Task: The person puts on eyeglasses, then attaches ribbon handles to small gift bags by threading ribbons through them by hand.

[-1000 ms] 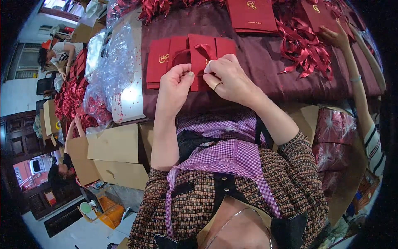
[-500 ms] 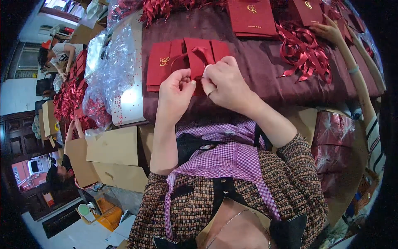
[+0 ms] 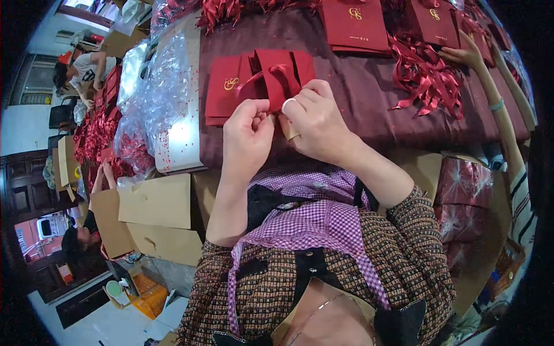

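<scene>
A small red paper gift bag (image 3: 269, 86) with a red ribbon handle (image 3: 281, 71) stands tilted in front of me. My left hand (image 3: 248, 132) is closed, thumb and fingers pinching its near edge. Close beside it, my right hand (image 3: 318, 118) is closed at the same edge, with a pale ring or band on one finger. A small tan piece (image 3: 288, 128) shows under the right fingers; I cannot tell what it is. Flat red bags (image 3: 221, 104) with gold print lie stacked under and behind the held one.
A dark cloth (image 3: 352, 109) covers the table. At the back right are more red bags (image 3: 355, 26) and a heap of red ribbons (image 3: 427, 81). Another person's hand (image 3: 466, 53) reaches in there. Clear plastic (image 3: 156, 92) and a cardboard box (image 3: 154, 202) lie to the left.
My hands have shifted slightly along the bag's near edge, and a tan piece now shows under my right fingers. The other person's hand at the right has come a little lower.
</scene>
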Demonstrator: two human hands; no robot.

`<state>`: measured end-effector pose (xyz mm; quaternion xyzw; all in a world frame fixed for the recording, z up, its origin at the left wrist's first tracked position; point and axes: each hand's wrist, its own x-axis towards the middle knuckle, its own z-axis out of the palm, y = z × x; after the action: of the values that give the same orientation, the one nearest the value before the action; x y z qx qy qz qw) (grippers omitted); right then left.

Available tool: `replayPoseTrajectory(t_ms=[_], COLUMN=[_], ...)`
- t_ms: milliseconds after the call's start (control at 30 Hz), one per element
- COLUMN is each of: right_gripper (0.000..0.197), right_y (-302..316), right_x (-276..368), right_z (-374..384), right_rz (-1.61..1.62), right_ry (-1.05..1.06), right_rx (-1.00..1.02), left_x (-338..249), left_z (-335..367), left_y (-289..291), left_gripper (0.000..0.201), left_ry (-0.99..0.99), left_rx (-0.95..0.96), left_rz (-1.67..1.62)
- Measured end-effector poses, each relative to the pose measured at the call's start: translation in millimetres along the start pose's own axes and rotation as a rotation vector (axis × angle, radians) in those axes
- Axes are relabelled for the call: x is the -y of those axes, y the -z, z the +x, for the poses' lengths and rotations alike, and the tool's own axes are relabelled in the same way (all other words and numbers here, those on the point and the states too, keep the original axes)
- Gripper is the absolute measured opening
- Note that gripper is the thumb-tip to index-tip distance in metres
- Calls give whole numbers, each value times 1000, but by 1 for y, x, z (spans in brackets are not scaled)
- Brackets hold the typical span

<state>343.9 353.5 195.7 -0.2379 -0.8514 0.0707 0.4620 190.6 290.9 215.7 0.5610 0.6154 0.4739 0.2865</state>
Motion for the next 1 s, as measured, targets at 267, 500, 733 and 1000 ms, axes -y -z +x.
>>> replayPoseTrajectory(t_ms=[267, 500, 733, 1000], right_gripper=[13, 13, 16, 13], right_y=[19, 19, 15, 21], right_x=[-7, -5, -1, -4], right_z=[-2, -1, 4, 4], right_rz=[291, 280, 170, 105], right_ry=[-194, -146, -66, -29], right_rx=[70, 69, 60, 156], left_x=[-9, -7, -6, -5], left_z=[-3, -1, -2, -4], left_y=[11, 14, 11, -14], left_gripper=[27, 27, 23, 22], left_ry=[229, 232, 173, 85], left_rx=[6, 54, 52, 13], left_rz=[-368, -362, -239, -43])
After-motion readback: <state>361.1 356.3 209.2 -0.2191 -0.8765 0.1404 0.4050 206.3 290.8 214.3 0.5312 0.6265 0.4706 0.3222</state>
